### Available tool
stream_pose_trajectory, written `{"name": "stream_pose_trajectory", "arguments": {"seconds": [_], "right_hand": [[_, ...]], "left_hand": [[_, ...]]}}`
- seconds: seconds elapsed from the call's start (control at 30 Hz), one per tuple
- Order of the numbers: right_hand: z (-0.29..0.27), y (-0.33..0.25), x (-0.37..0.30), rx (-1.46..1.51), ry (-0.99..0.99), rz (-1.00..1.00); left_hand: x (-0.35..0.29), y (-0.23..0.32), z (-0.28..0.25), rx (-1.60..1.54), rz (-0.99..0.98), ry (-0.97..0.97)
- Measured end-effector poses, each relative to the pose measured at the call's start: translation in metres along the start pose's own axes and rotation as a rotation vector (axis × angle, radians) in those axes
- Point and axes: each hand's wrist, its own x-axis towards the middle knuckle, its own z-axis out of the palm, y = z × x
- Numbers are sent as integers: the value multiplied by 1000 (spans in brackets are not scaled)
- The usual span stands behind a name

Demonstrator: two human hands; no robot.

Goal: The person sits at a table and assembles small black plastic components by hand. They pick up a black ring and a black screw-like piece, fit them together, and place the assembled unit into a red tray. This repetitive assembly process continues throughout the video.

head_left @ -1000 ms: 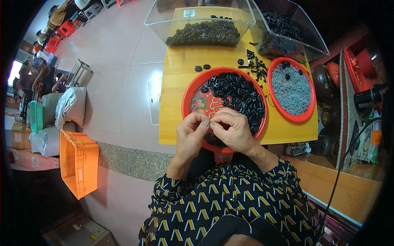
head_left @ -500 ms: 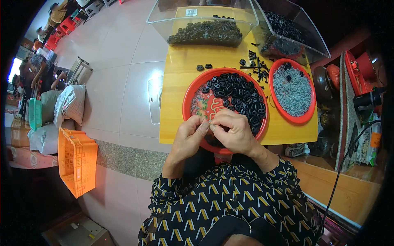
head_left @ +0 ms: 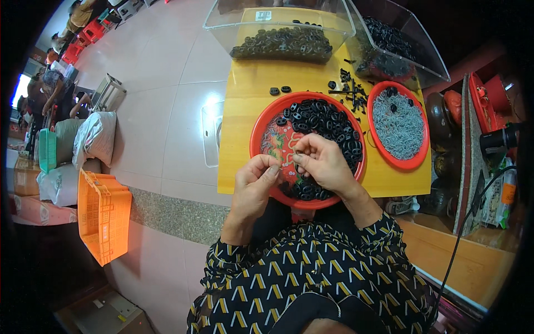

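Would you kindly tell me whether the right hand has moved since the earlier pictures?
Yes: against the larger red basin, the right hand has moved up the picture and slightly right, parting from the left hand.

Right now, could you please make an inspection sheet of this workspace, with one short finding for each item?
Surface: yellow table, bearing two red trays and two clear bins.
Job's things: large tray with black pieces; small tray at its right, with silver pieces and a few black ones.
Clutter: loose black parts on the table, behind and between the trays.
Hands: left hand and right hand apart, at the large tray; anything pinched is too small to tell.
Cables: one black cable, right of the table.
Surroundings: orange crate and sacks at left; people beyond.
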Motion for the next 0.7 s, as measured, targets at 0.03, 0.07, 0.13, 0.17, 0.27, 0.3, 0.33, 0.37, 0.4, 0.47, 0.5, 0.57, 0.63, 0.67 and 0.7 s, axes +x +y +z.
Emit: {"name": "stream_pose_trajectory", "arguments": {"seconds": [0.03,0.07,0.13,0.17,0.27,0.3,0.33,0.37,0.4,0.47,0.5,0.57,0.63,0.67,0.7], "right_hand": [[0,-4,-5,49,-12,18],[-1,-6,-10,31,-5,32],[-2,-6,-18,-5,5,61],[-1,-6,-21,1,34,40],[-8,-2,-31,36,41,26],[-7,-6,-34,57,50,35],[-6,-4,-37,113,41,6],[-4,-2,-39,168,32,-23],[-3,-2,-41,223,20,-52],[-7,-2,-43,312,-36,-2],[-6,2,-44,363,-33,-5],[-5,5,-45,421,-10,0],[-2,6,-46,434,32,16],[-2,7,-47,408,39,19],[-2,8,-47,381,45,22]], "left_hand": [[-1,0,2,-32,-24,-18],[-1,0,4,-64,-48,-37],[-2,-1,6,-110,-91,-78],[-3,-2,7,-133,-111,-97],[-3,-11,13,-227,-142,-122],[-4,-11,15,-233,-149,-127],[-5,-12,17,-240,-156,-131],[-6,-13,18,-246,-162,-135],[-7,-12,19,-245,-165,-131],[-8,-12,21,-243,-169,-121],[-8,-13,22,-242,-169,-123],[-8,-16,23,-240,-169,-126],[-8,-16,25,-228,-160,-123],[-9,-16,26,-222,-155,-121],[-9,-17,26,-219,-152,-123]]}}
